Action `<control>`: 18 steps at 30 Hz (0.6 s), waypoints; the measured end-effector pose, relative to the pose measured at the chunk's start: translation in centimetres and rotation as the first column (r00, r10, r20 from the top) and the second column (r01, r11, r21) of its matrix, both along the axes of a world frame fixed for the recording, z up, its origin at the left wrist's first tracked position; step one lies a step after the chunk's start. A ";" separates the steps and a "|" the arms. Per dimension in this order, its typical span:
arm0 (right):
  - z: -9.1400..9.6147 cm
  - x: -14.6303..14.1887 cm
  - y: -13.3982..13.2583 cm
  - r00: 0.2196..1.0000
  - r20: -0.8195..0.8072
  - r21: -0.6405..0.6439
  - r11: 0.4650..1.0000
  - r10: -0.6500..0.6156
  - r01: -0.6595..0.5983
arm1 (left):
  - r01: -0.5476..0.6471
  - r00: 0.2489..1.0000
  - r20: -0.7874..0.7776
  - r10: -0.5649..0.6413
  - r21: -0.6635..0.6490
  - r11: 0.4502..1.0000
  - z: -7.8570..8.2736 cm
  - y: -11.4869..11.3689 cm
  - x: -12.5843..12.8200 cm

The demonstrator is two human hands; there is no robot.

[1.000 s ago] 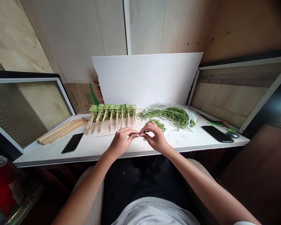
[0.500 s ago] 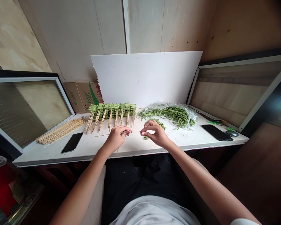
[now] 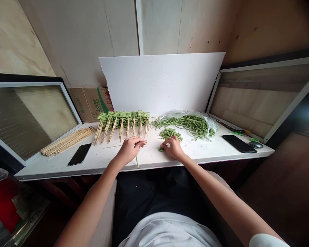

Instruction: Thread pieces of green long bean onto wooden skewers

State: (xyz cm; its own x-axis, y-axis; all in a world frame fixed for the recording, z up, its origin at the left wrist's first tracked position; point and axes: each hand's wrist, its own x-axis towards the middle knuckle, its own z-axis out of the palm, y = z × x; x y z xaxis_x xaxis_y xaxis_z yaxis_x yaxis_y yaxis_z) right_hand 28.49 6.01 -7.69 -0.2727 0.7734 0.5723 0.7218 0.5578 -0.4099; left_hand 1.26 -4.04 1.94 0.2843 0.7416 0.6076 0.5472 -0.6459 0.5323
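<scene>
My left hand [image 3: 130, 148] is closed on a thin bamboo skewer [image 3: 137, 161] whose lower end points toward the table's near edge. My right hand [image 3: 173, 146] rests on the white table [image 3: 105, 161] with its fingers curled down onto a small heap of cut green bean pieces [image 3: 170, 133]. Behind my hands lies a row of finished skewers [image 3: 123, 122] threaded with green bean pieces.
Long green beans lie in an open plastic bag [image 3: 193, 124] at the back right. Bare skewers [image 3: 67, 142] and a black phone [image 3: 79, 154] lie at the left; another phone [image 3: 239, 143] lies at the right. A white foam board [image 3: 159, 82] stands behind.
My hands, joined at the skewer a second ago, have come apart. The right hand has dropped onto the bean pieces; the left hand keeps the skewer, now pointing down toward me.
</scene>
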 end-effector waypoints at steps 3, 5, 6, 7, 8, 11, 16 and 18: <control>-0.4 0.1 0.3 0.999 0.017 -0.015 0.999 0.034 -0.033 | 0.002 1.000 -0.005 -0.002 -0.018 1.000 0.0 0.0 0.2; -0.2 0.2 0.6 0.999 0.007 -0.014 0.999 0.041 -0.041 | 0.005 1.000 -0.004 -0.005 -0.028 1.000 -0.1 0.0 0.4; -0.1 0.3 0.6 0.999 -0.006 -0.016 0.999 0.047 -0.048 | 0.007 1.000 -0.003 -0.007 -0.033 0.999 -0.1 0.0 0.4; 0.2 0.3 0.6 0.998 -0.028 -0.021 0.998 0.057 -0.058 | 0.008 1.000 -0.003 -0.008 -0.038 0.999 -0.2 0.0 0.4; 0.6 0.3 0.5 0.996 -0.058 -0.030 0.997 0.068 -0.070 | 0.008 1.000 -0.004 -0.009 -0.041 0.999 -0.3 0.1 0.4; 2.4 0.0 -0.6 0.973 -0.198 -0.077 0.988 0.120 -0.137 | 0.001 1.000 0.002 0.000 -0.059 0.998 -0.5 0.2 0.5; 5.8 -2.1 -4.6 0.845 -0.384 -0.108 0.891 0.372 -0.441 | -0.001 0.999 0.051 0.008 -0.140 0.990 -0.6 -0.1 0.9; 6.6 -3.1 -6.1 0.853 -0.311 -0.007 0.897 0.418 -0.442 | 0.012 0.999 0.049 -0.004 -0.165 0.986 -0.5 -0.2 1.1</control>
